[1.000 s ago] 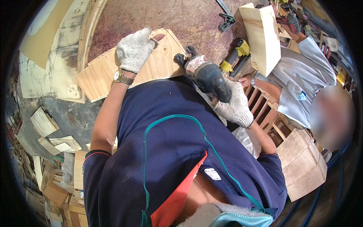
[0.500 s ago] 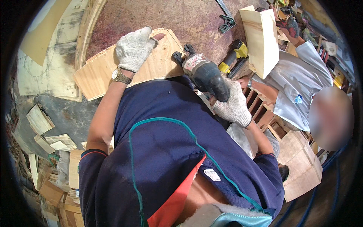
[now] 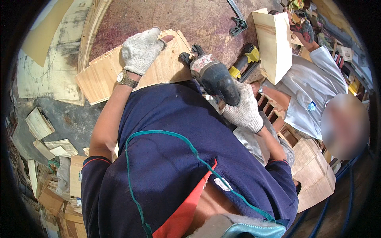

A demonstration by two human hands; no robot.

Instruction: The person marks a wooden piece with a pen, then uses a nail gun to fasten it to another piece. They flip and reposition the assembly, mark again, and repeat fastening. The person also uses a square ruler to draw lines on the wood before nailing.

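Left hand presses flat on plywood panel; right hand grips power tool at the panel's right edge. Work appears underway; extent done cannot be told.

You have two gloved hands at work: your left hand and your right hand. You hold one dark power tool. One yellow nail gun lies nearby, one plywood panel sits under your left palm, one wristwatch is on you, and one other person sits beside you.
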